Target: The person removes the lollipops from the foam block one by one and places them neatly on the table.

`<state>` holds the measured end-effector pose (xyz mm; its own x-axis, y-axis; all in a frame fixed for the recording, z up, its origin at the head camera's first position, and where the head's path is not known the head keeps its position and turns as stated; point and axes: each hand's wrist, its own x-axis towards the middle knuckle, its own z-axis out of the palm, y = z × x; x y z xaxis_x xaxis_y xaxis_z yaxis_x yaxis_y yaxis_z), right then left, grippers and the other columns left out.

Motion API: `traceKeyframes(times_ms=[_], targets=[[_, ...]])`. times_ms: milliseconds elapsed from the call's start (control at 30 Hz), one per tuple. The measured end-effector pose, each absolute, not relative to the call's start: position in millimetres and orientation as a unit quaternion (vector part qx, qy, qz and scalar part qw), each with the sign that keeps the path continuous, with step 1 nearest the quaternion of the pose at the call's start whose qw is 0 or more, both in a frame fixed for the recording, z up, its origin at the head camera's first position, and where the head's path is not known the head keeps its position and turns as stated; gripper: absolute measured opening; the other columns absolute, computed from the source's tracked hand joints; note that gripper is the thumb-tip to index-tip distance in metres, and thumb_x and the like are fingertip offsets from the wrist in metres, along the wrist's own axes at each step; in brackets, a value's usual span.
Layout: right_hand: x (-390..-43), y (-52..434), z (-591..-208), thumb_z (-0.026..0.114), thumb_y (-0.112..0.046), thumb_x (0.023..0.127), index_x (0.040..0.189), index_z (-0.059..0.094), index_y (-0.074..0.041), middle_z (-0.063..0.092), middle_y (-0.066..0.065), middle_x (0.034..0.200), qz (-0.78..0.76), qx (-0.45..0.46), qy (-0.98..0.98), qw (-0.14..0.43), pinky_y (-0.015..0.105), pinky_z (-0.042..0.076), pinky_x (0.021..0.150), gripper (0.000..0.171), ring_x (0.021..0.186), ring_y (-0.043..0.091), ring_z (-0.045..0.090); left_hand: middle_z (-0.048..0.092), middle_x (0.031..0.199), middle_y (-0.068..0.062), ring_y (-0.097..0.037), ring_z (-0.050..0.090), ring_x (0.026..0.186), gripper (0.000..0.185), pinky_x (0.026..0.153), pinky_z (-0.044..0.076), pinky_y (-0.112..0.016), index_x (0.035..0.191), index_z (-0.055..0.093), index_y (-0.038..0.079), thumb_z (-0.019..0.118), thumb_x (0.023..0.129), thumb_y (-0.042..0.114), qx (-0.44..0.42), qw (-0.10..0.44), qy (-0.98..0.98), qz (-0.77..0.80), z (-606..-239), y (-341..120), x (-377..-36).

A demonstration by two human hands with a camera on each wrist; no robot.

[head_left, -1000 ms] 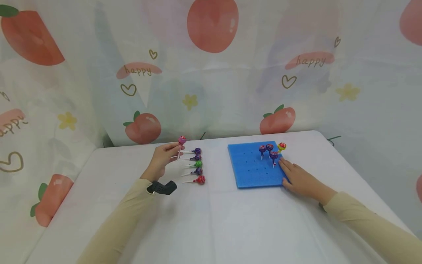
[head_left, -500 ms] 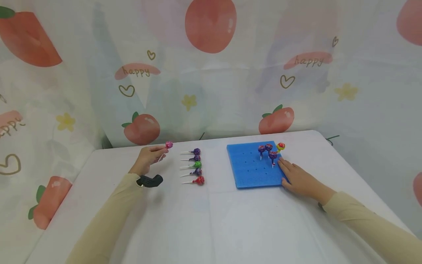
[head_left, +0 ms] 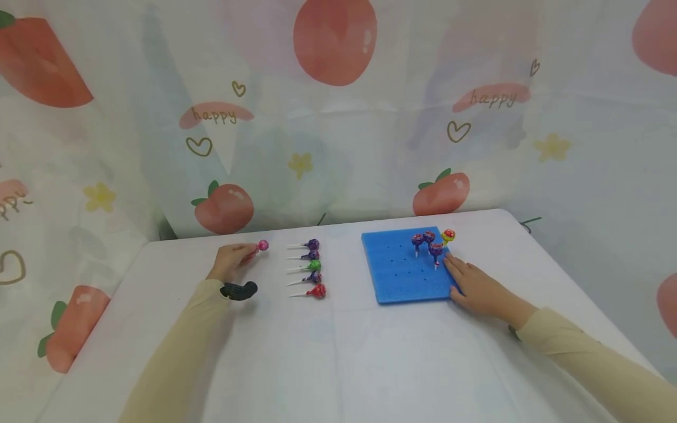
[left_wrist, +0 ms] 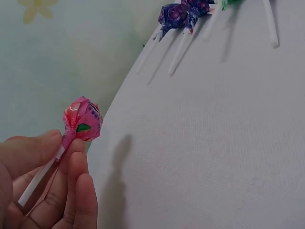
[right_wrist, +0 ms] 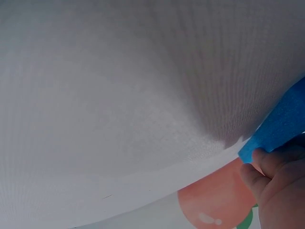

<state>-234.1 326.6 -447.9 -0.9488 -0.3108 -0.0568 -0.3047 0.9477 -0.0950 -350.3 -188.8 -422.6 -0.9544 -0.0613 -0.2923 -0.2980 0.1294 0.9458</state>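
My left hand [head_left: 231,261] pinches a pink-wrapped lollipop [left_wrist: 83,119] by its stick just under the candy, thumb on one side and fingers on the other. It is close over the table, left of a column of lollipops lying flat: purple ones, a green one [head_left: 314,266] and a red one [head_left: 318,291]. On the right, my right hand [head_left: 481,289] rests with straight fingers along the right edge of a blue foam board [head_left: 391,288] dotted with small holes. Purple lollipops [head_left: 436,250] and a yellow one [head_left: 448,236] stand upright in the board near its back right corner.
A white cloth covers the table [head_left: 296,364]. Behind it hangs a curtain [head_left: 338,147] printed with peaches, hearts and flowers. A black band [head_left: 239,291] sits on my left wrist.
My left hand has moved left, away from the column of lollipops, then lowered a little with the pink lollipop, which tilts more now. My right hand stays at the board.
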Motion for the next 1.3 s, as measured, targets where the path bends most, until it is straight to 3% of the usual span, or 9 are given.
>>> traceKeyframes(times_ms=[500, 700, 967, 1300], targets=[[-233.5, 324.5, -447.3, 0.052, -0.029, 0.091, 0.144, 0.024, 0.009, 0.022, 0.029, 0.151, -0.040, -0.160, 0.986, 0.031, 0.060, 0.024, 0.109, 0.070, 0.137, 0.047, 0.025, 0.062, 0.073, 0.008, -0.001, 0.060, 0.067, 0.039, 0.065, 0.052, -0.011, 0.122, 0.057, -0.008, 0.062, 0.091, 0.014, -0.135, 0.063, 0.759, 0.634, -442.0, -182.0, -363.5], [-232.6, 323.8, -445.8, 0.052, -0.029, 0.091, 0.143, 0.025, 0.009, 0.023, 0.029, 0.151, -0.040, -0.160, 0.986, 0.030, 0.060, 0.025, 0.109, 0.070, 0.137, 0.047, 0.025, 0.061, 0.081, 0.004, -0.001, 0.060, 0.068, 0.037, 0.066, 0.052, -0.011, 0.121, 0.059, -0.006, 0.062, 0.091, 0.015, -0.141, 0.063, 0.776, 0.611, -439.2, -178.1, -364.2], [-233.2, 326.7, -448.0, 0.051, -0.030, 0.092, 0.144, 0.023, 0.008, 0.021, 0.028, 0.152, -0.041, -0.159, 0.986, 0.032, 0.059, 0.024, 0.110, 0.071, 0.138, 0.046, 0.024, 0.063, 0.071, 0.007, -0.001, 0.060, 0.066, 0.036, 0.063, 0.051, -0.011, 0.120, 0.058, -0.007, 0.062, 0.090, 0.014, -0.121, 0.050, 0.787, 0.603, -441.1, -182.0, -369.3], [-234.3, 327.3, -448.7, 0.050, -0.029, 0.092, 0.144, 0.023, 0.008, 0.021, 0.028, 0.152, -0.038, -0.159, 0.986, 0.032, 0.059, 0.024, 0.110, 0.070, 0.138, 0.046, 0.024, 0.064, 0.084, 0.001, -0.001, 0.059, 0.069, 0.035, 0.064, 0.051, -0.010, 0.120, 0.060, -0.005, 0.061, 0.091, 0.015, -0.109, 0.043, 0.802, 0.586, -445.8, -188.0, -371.5]])
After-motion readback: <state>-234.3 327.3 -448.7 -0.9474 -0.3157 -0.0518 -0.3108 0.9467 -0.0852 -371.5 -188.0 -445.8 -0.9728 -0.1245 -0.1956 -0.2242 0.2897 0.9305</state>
